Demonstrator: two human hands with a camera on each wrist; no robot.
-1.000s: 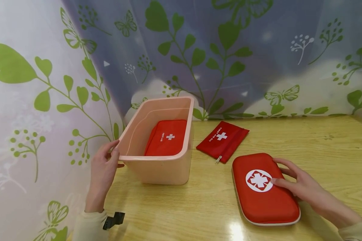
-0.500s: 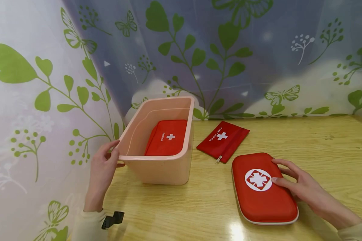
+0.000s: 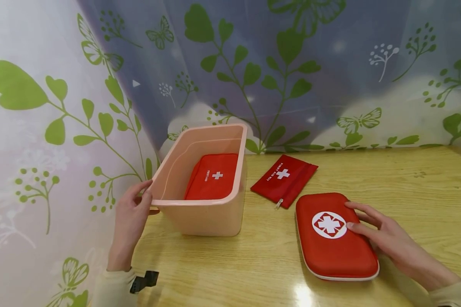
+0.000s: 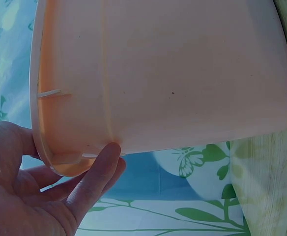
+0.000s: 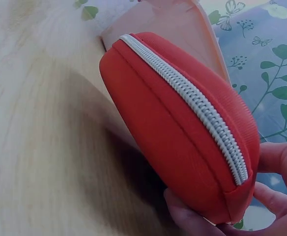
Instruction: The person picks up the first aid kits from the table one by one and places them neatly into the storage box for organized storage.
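Red case (image 3: 337,242) — near end raised slightly since earlier.

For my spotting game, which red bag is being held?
The case with the round badge, in the right hand. No hand touches the flat pouch on the table or the bag inside the bin.

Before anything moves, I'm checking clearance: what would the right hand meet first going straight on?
Holding the red zippered case, the right hand would probably meet the red FIRST AID KIT pouch, though depth is unclear.
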